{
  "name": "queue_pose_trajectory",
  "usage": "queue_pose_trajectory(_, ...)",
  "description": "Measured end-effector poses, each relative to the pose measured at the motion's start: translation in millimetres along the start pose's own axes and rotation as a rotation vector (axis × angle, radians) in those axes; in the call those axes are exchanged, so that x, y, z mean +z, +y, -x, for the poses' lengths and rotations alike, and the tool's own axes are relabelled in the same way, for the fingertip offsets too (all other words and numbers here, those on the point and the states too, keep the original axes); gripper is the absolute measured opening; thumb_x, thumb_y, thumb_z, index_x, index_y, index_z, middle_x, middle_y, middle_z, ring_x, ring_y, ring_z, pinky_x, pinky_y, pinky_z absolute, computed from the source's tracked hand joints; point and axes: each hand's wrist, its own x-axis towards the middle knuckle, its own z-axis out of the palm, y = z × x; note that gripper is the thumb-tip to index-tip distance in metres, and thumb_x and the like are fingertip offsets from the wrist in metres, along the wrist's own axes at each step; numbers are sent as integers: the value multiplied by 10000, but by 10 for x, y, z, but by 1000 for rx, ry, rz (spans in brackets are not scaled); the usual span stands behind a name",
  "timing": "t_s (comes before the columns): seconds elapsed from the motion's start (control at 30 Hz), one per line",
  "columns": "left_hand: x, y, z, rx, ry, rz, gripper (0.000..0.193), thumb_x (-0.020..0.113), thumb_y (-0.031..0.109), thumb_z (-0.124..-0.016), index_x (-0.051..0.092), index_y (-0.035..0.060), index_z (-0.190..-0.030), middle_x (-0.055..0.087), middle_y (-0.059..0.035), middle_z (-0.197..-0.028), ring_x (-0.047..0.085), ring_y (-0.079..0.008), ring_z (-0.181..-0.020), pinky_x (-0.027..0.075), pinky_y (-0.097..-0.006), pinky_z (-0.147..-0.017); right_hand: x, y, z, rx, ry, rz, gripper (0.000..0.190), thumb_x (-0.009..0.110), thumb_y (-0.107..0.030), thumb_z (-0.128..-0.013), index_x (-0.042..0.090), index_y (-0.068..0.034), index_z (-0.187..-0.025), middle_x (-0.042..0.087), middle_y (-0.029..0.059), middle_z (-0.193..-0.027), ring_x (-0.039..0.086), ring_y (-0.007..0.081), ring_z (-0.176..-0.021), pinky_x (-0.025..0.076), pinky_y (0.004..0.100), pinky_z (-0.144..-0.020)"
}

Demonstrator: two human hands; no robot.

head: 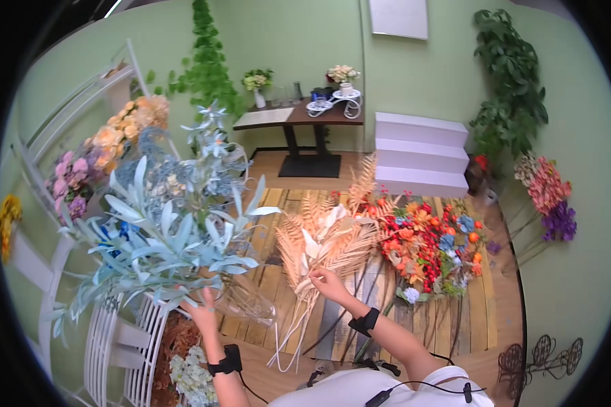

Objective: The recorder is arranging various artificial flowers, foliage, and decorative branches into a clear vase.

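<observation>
My right hand (332,289) is at the lower part of a bunch of peach artificial fern fronds (295,231), with thumb and forefinger pinched on a cream-white leaf spray (311,245). Pale bare stems (298,330) trail below it towards me. My left hand (202,310) reaches under a large spray of pale blue-green artificial leaves (178,244); leaves hide part of its fingers, so its grip cannot be told. Beside that hand a clear glass vase (249,300) appears tilted, its end towards the lower right. Tall light-blue flowers (214,145) rise behind the leaves.
Orange, red and blue artificial flowers (427,244) lie right on the wooden-plank surface (331,325). White slatted racks (102,351) and rust-coloured foliage (175,351) stand lower left. Beyond are a dark table (326,114) and white steps (420,152). Pink and purple stems (550,193) lean right.
</observation>
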Motion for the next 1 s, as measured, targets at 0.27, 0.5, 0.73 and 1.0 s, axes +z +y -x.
queue_pose_trajectory(0.27, 71, -80, -29, -48, -71, 101, 665, 652, 232, -730, 311, -74, -1213, 366, -252, -1203, 359, -323, -1098, 266, -385, -939, -647, 563, 314, 183, 203, 130, 182, 530, -146, -769, 607, -16, -870, 624, 108, -786, 595, 188, -707, 457, 285, -661)
queue_pose_trajectory(0.5, 135, 354, -145, 200, 133, -4, 350, 688, 157, -679, 497, -57, -879, 538, -145, -817, 504, -279, -706, 403, -371, -675, -716, 659, 325, 253, 123, -10, 181, 520, -144, -808, 576, 11, -881, 594, 48, -721, 543, 102, -627, 447, 231, -573)
queue_pose_trajectory(0.73, 158, -19, -178, 1, 138, 162, 278, 622, 139, -754, 498, -10, -953, 540, -110, -929, 493, -195, -824, 388, -320, -748, -244, 278, 42, 82, -46, -87, 174, 517, -131, -798, 581, 14, -871, 589, 41, -706, 524, 83, -627, 427, 225, -571)
queue_pose_trajectory(1.0, 106, -343, -194, -81, 197, 123, 380, 544, 201, -826, 462, -28, -1117, 483, -150, -1130, 462, -240, -997, 336, -340, -865, 85, 311, -53, 45, -188, -33, 231, 524, -203, -790, 583, 6, -869, 612, 91, -772, 572, 172, -733, 446, 288, -681)
